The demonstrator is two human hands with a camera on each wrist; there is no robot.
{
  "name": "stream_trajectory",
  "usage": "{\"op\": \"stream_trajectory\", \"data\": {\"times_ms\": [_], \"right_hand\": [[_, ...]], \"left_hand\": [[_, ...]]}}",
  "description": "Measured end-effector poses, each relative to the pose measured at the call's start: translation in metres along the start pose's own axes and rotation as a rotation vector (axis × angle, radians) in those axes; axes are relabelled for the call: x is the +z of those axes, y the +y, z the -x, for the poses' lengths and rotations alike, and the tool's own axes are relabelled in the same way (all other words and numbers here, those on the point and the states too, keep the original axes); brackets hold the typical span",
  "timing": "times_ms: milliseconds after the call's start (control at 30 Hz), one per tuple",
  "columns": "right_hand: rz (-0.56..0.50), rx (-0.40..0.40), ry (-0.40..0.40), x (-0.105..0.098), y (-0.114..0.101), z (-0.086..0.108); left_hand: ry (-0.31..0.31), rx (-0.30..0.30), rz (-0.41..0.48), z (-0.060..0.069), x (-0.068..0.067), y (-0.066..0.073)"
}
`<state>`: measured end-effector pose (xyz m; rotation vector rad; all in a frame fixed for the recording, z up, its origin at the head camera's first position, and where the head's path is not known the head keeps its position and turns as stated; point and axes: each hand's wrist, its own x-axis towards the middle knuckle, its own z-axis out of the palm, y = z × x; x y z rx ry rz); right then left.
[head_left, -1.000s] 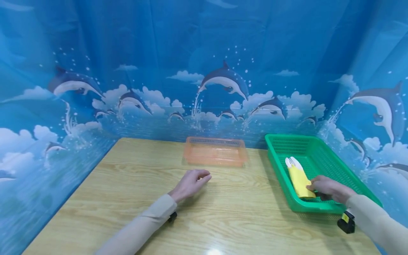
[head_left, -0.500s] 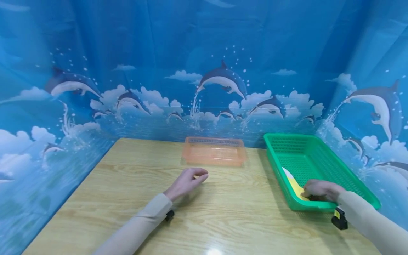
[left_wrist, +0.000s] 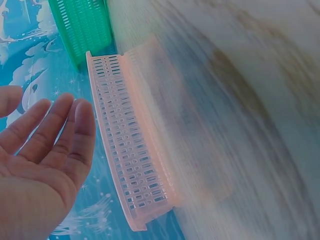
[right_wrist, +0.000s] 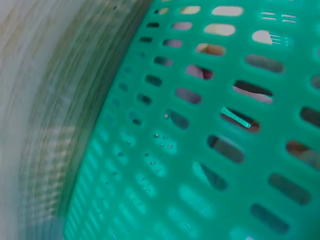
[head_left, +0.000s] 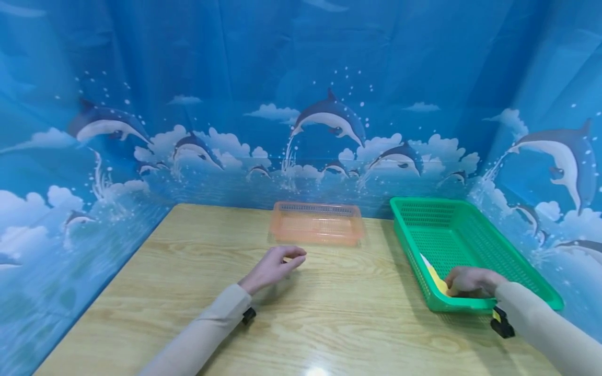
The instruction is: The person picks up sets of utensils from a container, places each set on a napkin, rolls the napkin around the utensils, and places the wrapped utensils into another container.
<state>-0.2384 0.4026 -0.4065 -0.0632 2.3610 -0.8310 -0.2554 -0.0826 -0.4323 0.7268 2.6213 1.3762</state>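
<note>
My right hand reaches into the near end of the green basket and grips the near end of a yellow wrap around cutlery. White cutlery ends stick out from it, partly hidden by the basket's left side. The bundle leans close along that side. In the right wrist view the slotted green wall covers most of the hand. Over the middle of the table my left hand hovers, holding nothing; in its wrist view the fingers are loosely extended.
A shallow orange-pink basket stands at the table's back edge, left of the green one. The wood-grain table meets a blue dolphin-print curtain at the back and sides.
My right hand has shifted slightly left and its fingers have closed around the yellow bundle, which has tilted toward the basket's left wall. The left hand has drifted a little left.
</note>
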Motion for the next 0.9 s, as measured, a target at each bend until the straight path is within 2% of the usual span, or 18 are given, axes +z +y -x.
{"op": "stream_trajectory", "data": {"times_ms": [233, 500, 767, 900], "right_hand": [[0.059, -0.075, 0.02, 0.0003, 0.0029, 0.0016], [0.159, -0.034, 0.147, 0.0055, -0.002, 0.0036], [0.164, -0.094, 0.114, 0.0046, -0.0005, 0.005], [0.134, -0.058, 0.144, 0.0005, -0.0024, 0.0089]], "left_hand": [[-0.001, -0.005, -0.014, -0.0008, -0.0008, -0.0027], [-0.021, -0.011, -0.031, -0.0008, -0.0029, -0.0055], [-0.026, -0.02, -0.028, 0.0005, -0.0027, -0.0073], [-0.017, -0.023, -0.023, 0.0005, -0.0037, -0.0093]]}}
